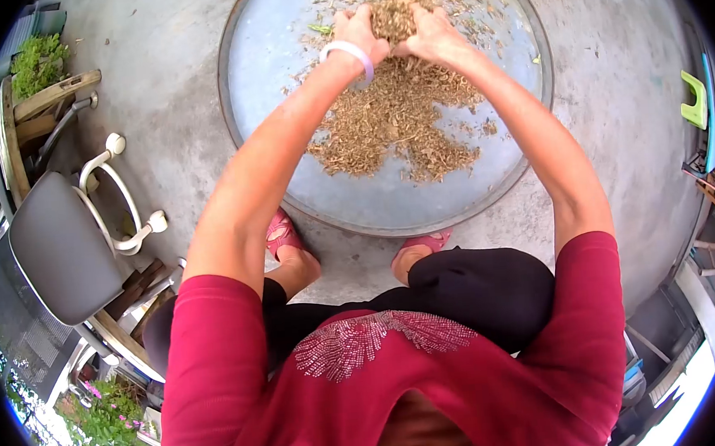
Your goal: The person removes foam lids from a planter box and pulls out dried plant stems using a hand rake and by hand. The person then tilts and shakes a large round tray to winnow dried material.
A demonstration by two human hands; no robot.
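A large round metal tray [262, 105] with a raised rim lies on the floor in front of me. Brown, dry, chopped plant pieces [392, 121] are spread over its middle and far side. My left hand [358, 36], with a pale bangle [348, 51] at the wrist, curls its fingers against one side of a clump of these pieces. From the other side my right hand [434, 37] presses in, so the clump sits between both hands above the far half of the tray. Some fingertips are hidden in the pieces. A green leaf bit [320, 28] lies just left of my left hand.
My feet in red shoes [283, 231] stand close to the tray's near rim. Left of me is a grey-seated chair [65, 247] with white casters, beside wooden furniture [54, 97] and plants [38, 61]. A green plastic stool [695, 100] stands at the far right of the concrete floor [624, 121].
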